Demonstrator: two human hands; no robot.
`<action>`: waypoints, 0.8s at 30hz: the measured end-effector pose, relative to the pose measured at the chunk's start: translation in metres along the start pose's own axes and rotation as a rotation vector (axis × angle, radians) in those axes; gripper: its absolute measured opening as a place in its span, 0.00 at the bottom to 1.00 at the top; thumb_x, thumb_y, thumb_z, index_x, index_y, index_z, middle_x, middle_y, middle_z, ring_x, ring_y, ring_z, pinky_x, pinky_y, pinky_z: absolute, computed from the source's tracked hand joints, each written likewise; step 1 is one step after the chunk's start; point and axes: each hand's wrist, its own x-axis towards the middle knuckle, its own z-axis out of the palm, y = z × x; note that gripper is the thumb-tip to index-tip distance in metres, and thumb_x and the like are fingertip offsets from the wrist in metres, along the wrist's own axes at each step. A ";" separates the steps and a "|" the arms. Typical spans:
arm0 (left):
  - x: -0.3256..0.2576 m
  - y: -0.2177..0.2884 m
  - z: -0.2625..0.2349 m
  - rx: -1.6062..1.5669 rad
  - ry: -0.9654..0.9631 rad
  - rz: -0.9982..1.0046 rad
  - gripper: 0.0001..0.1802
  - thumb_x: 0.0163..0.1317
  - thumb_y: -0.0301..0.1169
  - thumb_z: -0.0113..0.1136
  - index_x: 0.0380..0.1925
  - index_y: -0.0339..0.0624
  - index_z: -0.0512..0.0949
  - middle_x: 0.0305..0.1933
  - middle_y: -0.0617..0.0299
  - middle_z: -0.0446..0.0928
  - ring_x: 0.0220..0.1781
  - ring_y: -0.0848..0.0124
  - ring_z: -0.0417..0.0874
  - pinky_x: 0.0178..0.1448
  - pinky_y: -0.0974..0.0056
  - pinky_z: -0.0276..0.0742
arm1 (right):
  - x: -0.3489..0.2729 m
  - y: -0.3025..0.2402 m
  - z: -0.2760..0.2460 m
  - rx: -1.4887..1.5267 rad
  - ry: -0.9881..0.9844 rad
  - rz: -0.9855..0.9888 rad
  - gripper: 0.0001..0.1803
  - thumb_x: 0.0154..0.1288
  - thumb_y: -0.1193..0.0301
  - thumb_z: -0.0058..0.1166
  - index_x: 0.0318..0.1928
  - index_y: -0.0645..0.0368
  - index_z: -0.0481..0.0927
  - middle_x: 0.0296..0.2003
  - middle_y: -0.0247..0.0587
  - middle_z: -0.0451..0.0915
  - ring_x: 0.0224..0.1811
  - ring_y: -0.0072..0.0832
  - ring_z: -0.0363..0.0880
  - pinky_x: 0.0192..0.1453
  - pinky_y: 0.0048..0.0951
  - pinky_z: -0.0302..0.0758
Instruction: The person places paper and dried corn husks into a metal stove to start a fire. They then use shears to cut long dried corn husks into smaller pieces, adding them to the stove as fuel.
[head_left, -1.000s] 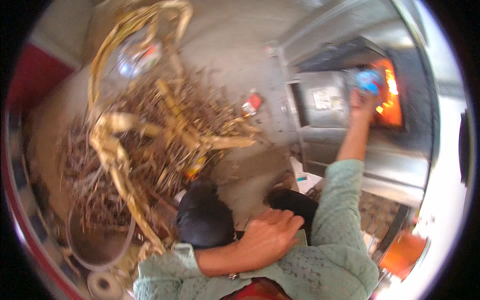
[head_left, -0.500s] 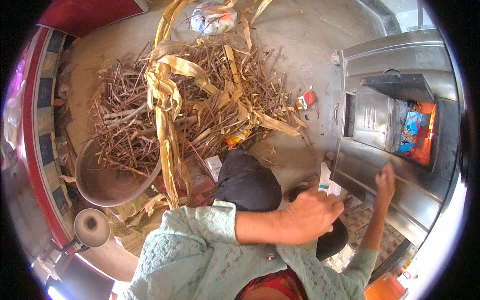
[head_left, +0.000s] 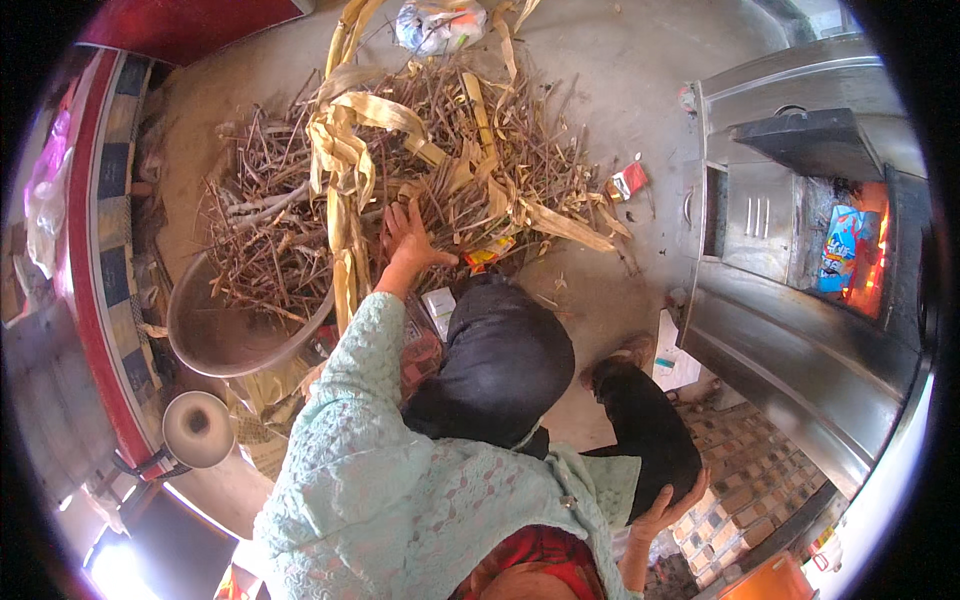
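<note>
My left hand (head_left: 408, 243) reaches over the near side of a heap of dry sticks (head_left: 275, 255), thumb spread away from its fingers, holding nothing that I can see. Beside it hangs a tall dried corn stalk (head_left: 342, 190) with papery leaves. A small yellow and red wrapper (head_left: 490, 254) lies just right of the thumb. My right hand (head_left: 668, 508) rests against my dark-trousered right leg, thumb and fingers apart. Far to the right, a blue printed packet (head_left: 841, 248) sits in the firebox of a metal stove (head_left: 790, 330), flames glowing beside it.
The stove's dark lid (head_left: 810, 140) stands raised. A wide metal basin (head_left: 225, 350) holds part of the heap, and a round metal pan (head_left: 198, 430) is nearer me. A red and white packet (head_left: 627, 181) lies on the floor. A stuffed plastic bag (head_left: 440, 27) is at the back.
My left hand has swung left from in front of my body to the stick heap. My right hand has drawn back from the stove to my leg. My view has shifted slightly.
</note>
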 end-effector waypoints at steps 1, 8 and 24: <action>-0.004 0.003 0.003 0.024 -0.045 0.004 0.76 0.26 0.55 0.79 0.71 0.47 0.37 0.75 0.43 0.37 0.76 0.48 0.35 0.72 0.39 0.43 | -0.002 0.003 0.000 -0.007 0.012 -0.003 0.36 0.67 0.50 0.43 0.65 0.64 0.58 0.66 0.57 0.54 0.70 0.49 0.50 0.71 0.49 0.45; 0.001 0.024 0.044 0.092 0.221 0.106 0.52 0.40 0.27 0.69 0.67 0.44 0.54 0.67 0.41 0.58 0.70 0.46 0.56 0.67 0.43 0.55 | 0.002 0.004 0.005 -0.002 0.058 0.023 0.37 0.65 0.48 0.45 0.64 0.64 0.62 0.64 0.55 0.59 0.68 0.47 0.55 0.71 0.44 0.49; 0.006 0.017 0.031 -0.146 0.366 0.268 0.56 0.35 0.30 0.71 0.68 0.50 0.52 0.53 0.48 0.73 0.47 0.47 0.78 0.46 0.51 0.77 | 0.000 0.007 -0.003 0.086 0.113 0.000 0.34 0.60 0.52 0.51 0.59 0.64 0.67 0.62 0.59 0.60 0.65 0.52 0.58 0.69 0.45 0.52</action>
